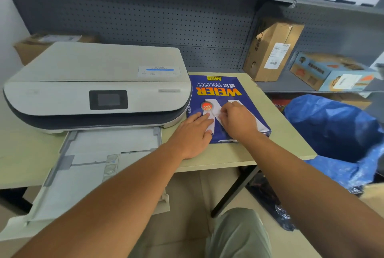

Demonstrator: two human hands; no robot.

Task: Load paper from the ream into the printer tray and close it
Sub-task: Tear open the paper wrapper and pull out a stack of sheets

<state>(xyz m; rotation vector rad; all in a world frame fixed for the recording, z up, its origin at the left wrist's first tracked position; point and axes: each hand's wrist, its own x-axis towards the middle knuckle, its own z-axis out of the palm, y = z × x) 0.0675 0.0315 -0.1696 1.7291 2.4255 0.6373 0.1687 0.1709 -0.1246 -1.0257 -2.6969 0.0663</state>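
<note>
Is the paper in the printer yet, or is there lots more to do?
Not yet. Done: the printer tray is already pulled out from the printer. In hand: the left hand lies flat on the blue ream of copy paper, while the right hand works at its wrapper; no sheets are out. Left: take out paper, lay it in the tray, push the tray shut.

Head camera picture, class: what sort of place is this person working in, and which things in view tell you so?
Probably a stockroom or office storage corner. A printer sits on a small desk beside a ream of copy paper, and grey pegboard shelving behind holds labelled cardboard parcels.
</note>
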